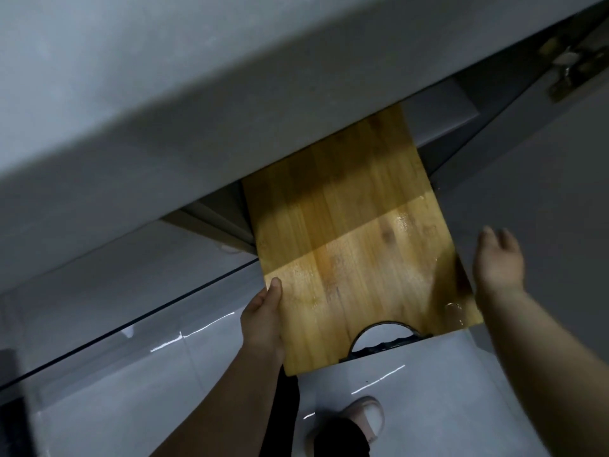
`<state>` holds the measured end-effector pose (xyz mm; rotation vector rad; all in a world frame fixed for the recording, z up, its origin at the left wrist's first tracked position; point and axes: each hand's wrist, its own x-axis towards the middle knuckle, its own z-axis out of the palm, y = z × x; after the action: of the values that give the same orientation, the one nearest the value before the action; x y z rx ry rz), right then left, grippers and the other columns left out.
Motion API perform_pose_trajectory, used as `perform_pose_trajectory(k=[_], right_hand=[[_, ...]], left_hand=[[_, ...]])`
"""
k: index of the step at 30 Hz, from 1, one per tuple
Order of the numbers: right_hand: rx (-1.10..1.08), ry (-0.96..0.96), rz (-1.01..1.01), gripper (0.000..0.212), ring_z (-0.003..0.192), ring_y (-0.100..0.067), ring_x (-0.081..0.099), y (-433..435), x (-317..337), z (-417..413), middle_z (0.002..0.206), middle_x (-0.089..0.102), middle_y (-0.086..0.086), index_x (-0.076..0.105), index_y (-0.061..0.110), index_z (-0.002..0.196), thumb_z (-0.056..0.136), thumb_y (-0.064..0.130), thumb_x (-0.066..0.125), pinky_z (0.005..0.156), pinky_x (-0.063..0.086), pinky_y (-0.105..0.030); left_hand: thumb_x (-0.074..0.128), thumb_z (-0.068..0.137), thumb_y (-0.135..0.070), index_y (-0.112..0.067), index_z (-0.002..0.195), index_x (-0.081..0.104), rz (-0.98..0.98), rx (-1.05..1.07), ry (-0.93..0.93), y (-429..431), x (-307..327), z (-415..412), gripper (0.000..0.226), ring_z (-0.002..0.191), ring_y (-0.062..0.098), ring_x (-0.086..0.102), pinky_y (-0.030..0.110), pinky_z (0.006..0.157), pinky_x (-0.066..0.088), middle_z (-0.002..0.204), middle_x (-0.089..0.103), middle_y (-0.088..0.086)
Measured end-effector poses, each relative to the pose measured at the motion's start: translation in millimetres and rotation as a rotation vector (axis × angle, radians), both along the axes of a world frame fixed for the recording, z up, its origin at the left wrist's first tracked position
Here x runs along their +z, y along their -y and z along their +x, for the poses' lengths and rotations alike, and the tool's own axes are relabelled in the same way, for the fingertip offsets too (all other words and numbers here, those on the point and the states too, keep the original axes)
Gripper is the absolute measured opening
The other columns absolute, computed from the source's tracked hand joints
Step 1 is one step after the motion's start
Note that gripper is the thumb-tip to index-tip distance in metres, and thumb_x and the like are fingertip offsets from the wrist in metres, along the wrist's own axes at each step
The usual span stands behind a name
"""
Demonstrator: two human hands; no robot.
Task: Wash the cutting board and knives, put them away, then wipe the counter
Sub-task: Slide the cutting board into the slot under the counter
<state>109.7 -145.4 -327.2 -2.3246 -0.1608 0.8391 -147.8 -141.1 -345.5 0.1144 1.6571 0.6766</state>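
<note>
You were stowing the cutting board (349, 245) (wet) half inside the under-counter gap — left hand (263, 319) pinching its edge, right hand (498, 258) loose-fingered beside it — next, push it home.

The left hand (262, 319) and right hand (497, 258) are bare. The left forearm (224, 400) and right forearm (543, 374) stay bare down to the picture's lower edge. Below and between the hands is a leg (336, 438) in dark, near-black cloth. A narrow strip (285, 410) of equally dark cloth lies just beside the left forearm. On the foot is a pale, pinkish-white slipper (369, 412) with a rounded toe and a lighter rim; its finer detail is blurred.
</note>
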Motion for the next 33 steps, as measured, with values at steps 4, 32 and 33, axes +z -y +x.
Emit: perform_pose_trajectory(k=[4, 32, 33], right_hand=[[-0.442, -0.457, 0.014, 0.026, 0.113, -0.023, 0.042, 65.4, -3.7, -33.7, 0.113, 0.04, -0.005, 0.049, 0.016, 0.112, 0.097, 0.034, 0.038, 0.096, 0.033, -0.038], [-0.43, -0.737, 0.566, 0.047, 0.127, -0.015, 0.045, -69.6, 12.2, -81.7, 0.137, 0.048, -0.013, 0.039, 0.004, 0.138, 0.101, 0.032, 0.029, 0.114, 0.027, -0.027], [-0.433, -0.742, 0.565, 0.048, 0.132, -0.015, 0.04, -72.8, 11.2, -83.1, 0.142, 0.044, -0.008, 0.034, 0.007, 0.14, 0.101, 0.032, 0.029, 0.114, 0.025, -0.027]], left_hand=[[0.06, 0.086, -0.027, -0.011, 0.086, 0.063, -0.018, 0.002, -0.014, -0.3, 1.2, 0.0, 0.016, 0.103, 0.029, 0.06, 0.048, 0.096, 0.046, 0.109, 0.064, 0.014], [0.028, 0.093, -0.001, 0.01, 0.124, 0.044, -0.154, 0.487, 0.527, -33.5, 20.9, 10.2, 0.036, 0.123, 0.03, 0.046, 0.038, 0.104, 0.034, 0.123, 0.053, 0.022], [0.027, 0.093, 0.0, 0.012, 0.127, 0.041, -0.144, 0.514, 0.545, -37.4, 20.7, 8.2, 0.038, 0.127, 0.031, 0.043, 0.037, 0.107, 0.032, 0.131, 0.049, 0.023]])
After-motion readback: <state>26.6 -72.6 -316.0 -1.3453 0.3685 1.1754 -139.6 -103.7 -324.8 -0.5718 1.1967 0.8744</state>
